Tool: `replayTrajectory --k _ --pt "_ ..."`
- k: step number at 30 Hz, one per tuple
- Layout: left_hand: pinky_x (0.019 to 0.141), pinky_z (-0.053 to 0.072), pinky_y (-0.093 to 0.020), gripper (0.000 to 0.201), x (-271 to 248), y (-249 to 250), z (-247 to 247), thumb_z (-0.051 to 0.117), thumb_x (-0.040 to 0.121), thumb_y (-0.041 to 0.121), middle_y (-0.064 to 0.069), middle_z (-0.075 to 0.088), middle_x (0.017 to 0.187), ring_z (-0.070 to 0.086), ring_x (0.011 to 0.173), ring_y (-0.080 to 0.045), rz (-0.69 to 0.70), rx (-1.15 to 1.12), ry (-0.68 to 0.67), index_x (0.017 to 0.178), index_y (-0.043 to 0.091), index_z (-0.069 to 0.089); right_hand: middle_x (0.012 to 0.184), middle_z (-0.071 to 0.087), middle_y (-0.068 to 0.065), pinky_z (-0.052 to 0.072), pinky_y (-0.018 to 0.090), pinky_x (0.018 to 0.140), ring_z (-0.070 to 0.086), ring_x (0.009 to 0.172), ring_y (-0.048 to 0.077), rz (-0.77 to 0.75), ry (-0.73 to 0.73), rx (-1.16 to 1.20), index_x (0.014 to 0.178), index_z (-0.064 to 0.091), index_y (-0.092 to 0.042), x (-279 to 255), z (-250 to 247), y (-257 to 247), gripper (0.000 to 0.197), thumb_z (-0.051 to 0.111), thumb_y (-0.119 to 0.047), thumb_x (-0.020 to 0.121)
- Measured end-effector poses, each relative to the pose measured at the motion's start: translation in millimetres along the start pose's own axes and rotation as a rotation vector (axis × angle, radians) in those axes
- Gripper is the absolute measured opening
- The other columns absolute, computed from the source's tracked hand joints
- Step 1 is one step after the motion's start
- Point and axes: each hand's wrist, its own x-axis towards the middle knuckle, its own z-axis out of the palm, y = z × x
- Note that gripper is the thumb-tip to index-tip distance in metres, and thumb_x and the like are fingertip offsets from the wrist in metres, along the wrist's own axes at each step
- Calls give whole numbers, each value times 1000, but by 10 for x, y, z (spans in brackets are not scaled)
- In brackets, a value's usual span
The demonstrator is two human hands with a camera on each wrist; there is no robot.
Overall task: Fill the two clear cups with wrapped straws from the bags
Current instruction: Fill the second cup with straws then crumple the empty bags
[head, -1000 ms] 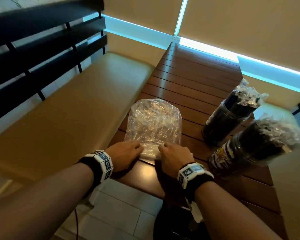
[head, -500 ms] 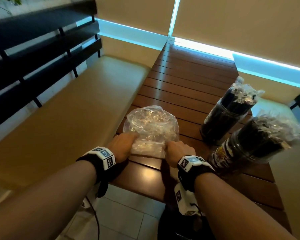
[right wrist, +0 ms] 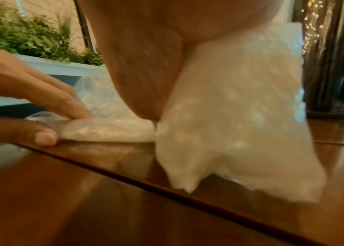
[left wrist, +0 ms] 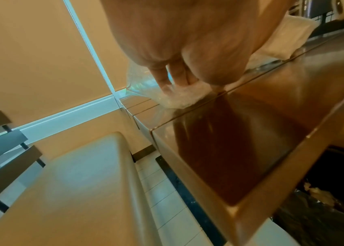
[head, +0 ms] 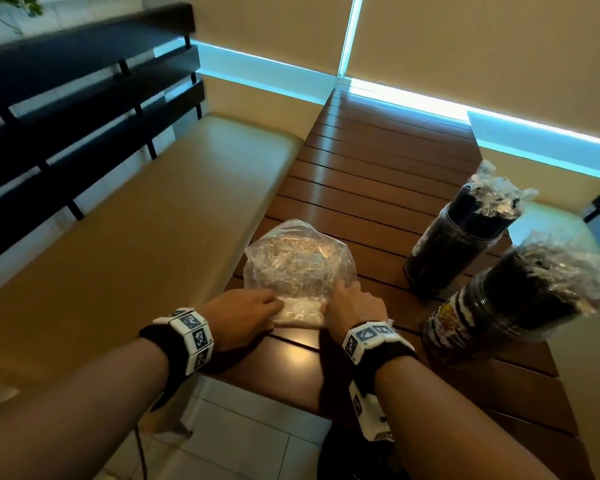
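- Lying at the near edge of the brown slatted wooden counter (head: 361,188): crumpled clear plastic bag (head: 298,265), near end rolled.
- Left hand (head: 238,315) pinches the roll, thumb on the counter; right hand (head: 355,306) grips bunched plastic.
- Two clear cups (head: 454,244) (head: 499,306) packed with black wrapped straws (head: 478,220) stand at its right side.

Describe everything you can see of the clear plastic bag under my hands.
The clear plastic bag is thin, crinkled and glossy, and no straws show inside it. It lies on the slatted wooden table near the table's front left corner. Its far part puffs up loosely, while its near edge is folded or rolled into a thick whitish band. The left hand pinches that band, fingers on top and thumb against its near side. The right hand grips bunched plastic at the right end.
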Motion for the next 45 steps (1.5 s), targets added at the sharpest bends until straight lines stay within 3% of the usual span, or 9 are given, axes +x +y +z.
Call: replayTrajectory --k 7,12,15,22,28,35,37,40,45 --pt "87 43 -27 40 132 -23 -45 54 90 12 0 62 122 60 109 -21 -244 -224 127 129 21 57 116 55 -7 49 34 69 62 99 21 -442 63 -21 120 51 -28 -239 -86 145 38 38 -54 97" --pt "76 41 -31 22 243 -49 -59 46 92 29 -4 64 103 62 99 -27 -367 -360 94 104 16 58 104 64 -3 51 38 71 60 96 25 -286 40 64 107 56 -32 -158 -209 207 18 45 -28 93" --pt "82 45 -32 53 118 -82 -55 49 82 60 4 49 112 54 95 -17 -297 -392 57 116 20 54 100 64 1 48 37 71 61 95 28 -202 -74 104 102 56 -31 -27 -267 250 16 44 -28 93" --pt "55 32 -11 24 27 -276 -53 47 102 25 -4 64 88 49 68 -9 -444 -496 139 94 9 62 111 63 4 46 34 74 62 93 26 -18 -226 86 104 60 -20 139 -219 211 33 38 -44 98" --pt "67 43 -28 27 222 -118 -115 54 88 34 -5 66 102 64 87 -26 -738 -274 29 105 14 58 120 44 6 50 40 71 56 102 27 -193 100 23 121 43 -20 40 -106 99 33 57 -26 92" --pt "82 47 -35 48 306 -130 -189 68 71 25 -1 48 113 51 95 -19 -132 249 117 115 26 50 102 59 -6 51 35 70 61 89 21 -389 -89 -76 107 64 -25 36 -165 175 54 54 -69 78" --pt "89 46 -35 46 297 -91 -178 63 71 33 0 51 117 55 100 -19 -15 246 30 115 26 52 102 61 -4 48 34 69 61 93 22 -379 -65 -96 105 65 -23 26 -171 152 36 60 -52 84" --pt "96 43 -33 43 238 -61 -203 46 83 49 3 55 118 58 102 -18 -14 81 36 118 25 53 95 65 2 45 33 66 62 90 25 -362 -40 -85 97 69 -21 60 -266 146 19 54 -20 86" --pt "90 45 -24 64 178 -93 -231 43 84 75 9 60 117 59 96 -12 -60 -130 7 116 24 64 90 65 -4 42 27 64 62 83 23 -302 -259 -10 91 71 -31 167 -424 206 16 57 -26 83"
